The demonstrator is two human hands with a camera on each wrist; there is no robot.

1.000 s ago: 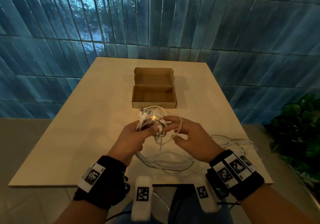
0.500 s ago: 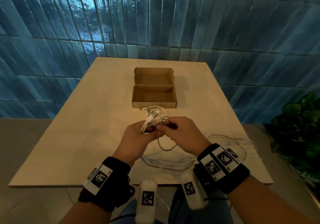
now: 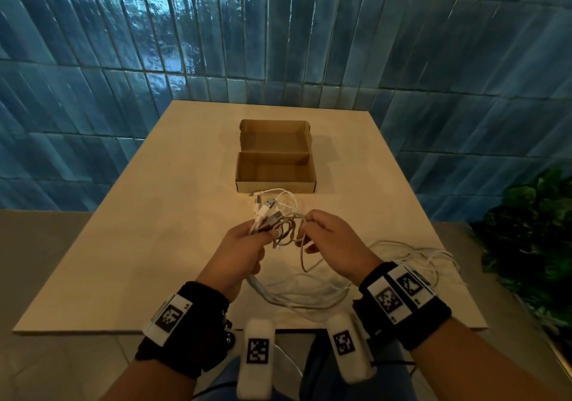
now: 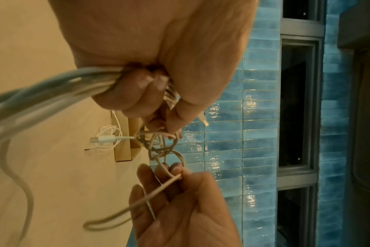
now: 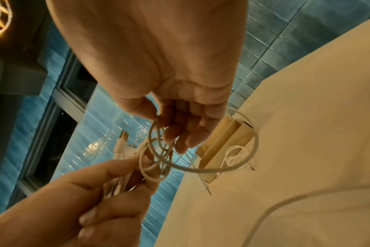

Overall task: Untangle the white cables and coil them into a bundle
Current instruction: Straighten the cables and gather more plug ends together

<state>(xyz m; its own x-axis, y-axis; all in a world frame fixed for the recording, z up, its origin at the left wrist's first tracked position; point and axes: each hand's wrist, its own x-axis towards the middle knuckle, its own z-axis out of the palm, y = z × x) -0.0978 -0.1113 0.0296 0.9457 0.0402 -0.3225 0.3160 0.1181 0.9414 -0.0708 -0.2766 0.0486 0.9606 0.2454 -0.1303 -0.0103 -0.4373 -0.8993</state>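
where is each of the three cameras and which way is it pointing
Head: on the head, looking forward and down at the table; both forearms, left hand, right hand.
Left wrist: along the left hand gripping the white cables.
Right wrist: along the right hand pinching a loop.
All three share the cardboard box.

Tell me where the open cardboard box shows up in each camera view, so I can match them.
Head: cardboard box at table centre, beyond both hands.
Left wrist: lower centre-left, partly behind the cable tangle.
Right wrist: right of centre, just past the fingertips.
Shared landmark: small coiled white cable lying against the box.
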